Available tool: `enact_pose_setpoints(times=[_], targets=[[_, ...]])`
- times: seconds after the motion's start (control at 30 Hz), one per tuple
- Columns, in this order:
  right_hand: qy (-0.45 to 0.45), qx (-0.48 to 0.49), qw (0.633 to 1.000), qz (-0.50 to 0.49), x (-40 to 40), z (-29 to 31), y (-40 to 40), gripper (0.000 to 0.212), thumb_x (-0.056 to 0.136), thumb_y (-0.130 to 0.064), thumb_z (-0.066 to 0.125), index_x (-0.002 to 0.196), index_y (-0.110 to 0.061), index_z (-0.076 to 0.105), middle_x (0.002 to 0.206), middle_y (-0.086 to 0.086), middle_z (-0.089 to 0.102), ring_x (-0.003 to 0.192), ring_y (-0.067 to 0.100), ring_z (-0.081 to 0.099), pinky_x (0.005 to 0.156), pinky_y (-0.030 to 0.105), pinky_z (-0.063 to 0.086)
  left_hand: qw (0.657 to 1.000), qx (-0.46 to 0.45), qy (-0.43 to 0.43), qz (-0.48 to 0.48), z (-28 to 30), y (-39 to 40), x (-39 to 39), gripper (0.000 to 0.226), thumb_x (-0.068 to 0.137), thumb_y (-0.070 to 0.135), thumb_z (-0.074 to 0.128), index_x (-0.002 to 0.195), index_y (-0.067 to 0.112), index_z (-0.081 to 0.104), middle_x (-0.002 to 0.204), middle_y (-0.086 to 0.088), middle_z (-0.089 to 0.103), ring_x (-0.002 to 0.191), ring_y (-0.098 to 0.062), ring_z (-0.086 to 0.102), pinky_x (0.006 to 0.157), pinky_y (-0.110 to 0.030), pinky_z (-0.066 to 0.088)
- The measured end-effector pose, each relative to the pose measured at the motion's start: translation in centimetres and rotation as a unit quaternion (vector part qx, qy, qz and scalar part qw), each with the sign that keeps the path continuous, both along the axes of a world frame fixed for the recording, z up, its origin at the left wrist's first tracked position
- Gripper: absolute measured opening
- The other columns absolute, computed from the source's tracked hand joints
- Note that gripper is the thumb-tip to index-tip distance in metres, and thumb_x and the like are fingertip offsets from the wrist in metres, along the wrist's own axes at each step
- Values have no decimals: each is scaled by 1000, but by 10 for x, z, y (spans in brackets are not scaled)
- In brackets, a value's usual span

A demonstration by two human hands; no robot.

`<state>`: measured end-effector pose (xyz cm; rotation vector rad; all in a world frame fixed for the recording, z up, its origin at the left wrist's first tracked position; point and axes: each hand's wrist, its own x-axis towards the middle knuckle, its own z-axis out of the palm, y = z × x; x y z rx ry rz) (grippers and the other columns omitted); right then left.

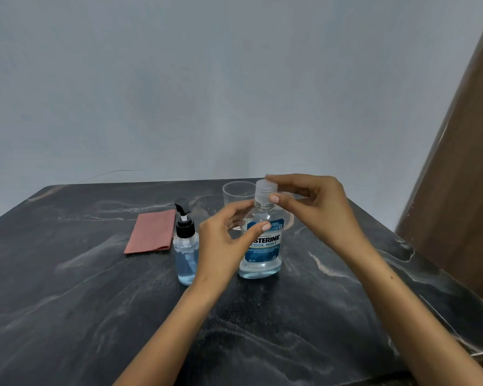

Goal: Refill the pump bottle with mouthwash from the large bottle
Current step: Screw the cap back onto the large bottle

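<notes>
**Both hands on the mouthwash bottle, cap on**

Dark marble-patterned table (67,302), pale grey wall behind. Large clear plastic mouthwash bottle (262,246) with blue label stands upright near table centre, pale blue liquid low in its base. Left hand (221,246) curls around the bottle's shoulder, thumb pressed on the label, fingers behind. Right hand (310,201) pinches the ribbed translucent cap (265,190) between thumb and fingertips; cap sits on the neck. Small clear pump bottle (186,254) with black pump head stands upright just left of the left hand, about half full of blue liquid. Folded dusty-pink cloth (151,232) lies flat behind and left of it. Clear drinking glass (236,193) stands behind the large bottle.
</notes>
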<state>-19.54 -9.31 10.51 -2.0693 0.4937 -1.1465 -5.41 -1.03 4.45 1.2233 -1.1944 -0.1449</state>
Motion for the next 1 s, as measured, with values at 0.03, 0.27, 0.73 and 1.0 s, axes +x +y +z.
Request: enact_pose_setpoints(times=[0.03, 0.27, 0.73, 1.0], targets=[[-33, -6, 999, -32, -2, -6, 4, 27, 83, -17, 72, 109, -22, 71, 107, -8, 73, 101, 3, 67, 83, 25, 57, 1000, 1, 1, 1, 0, 0, 0, 40, 70, 22, 83, 107, 28, 67, 99, 20, 69, 96, 6, 65, 82, -7, 47], [-48, -59, 995, -67, -26, -58, 38, 16, 82, -15, 73, 94, -25, 69, 84, -12, 70, 77, 5, 68, 62, 15, 52, 999, 33, -10, 10, 11, -7, -1, 37, 59, 27, 89, 92, 21, 72, 88, 13, 73, 84, 2, 68, 78, -10, 52], [213, -187, 959, 7, -1, -83, 56, 9, 82, -23, 67, 91, -24, 64, 83, -22, 54, 71, -2, 53, 63, 26, 50, 991, 103, -85, -4, 32, -24, -33, 66, 64, 29, 87, 121, 6, 63, 119, -7, 68, 109, -13, 63, 98, -28, 50], [243, -195, 947, -76, 45, -90, 54, 47, 90, -17, 58, 134, -22, 43, 142, 0, 40, 129, 19, 44, 100, 37, 46, 958, -110, -194, 179, 35, 55, 29, 32, 89, 24, 68, 118, 10, 62, 123, -2, 63, 118, -10, 56, 99, -18, 42]])
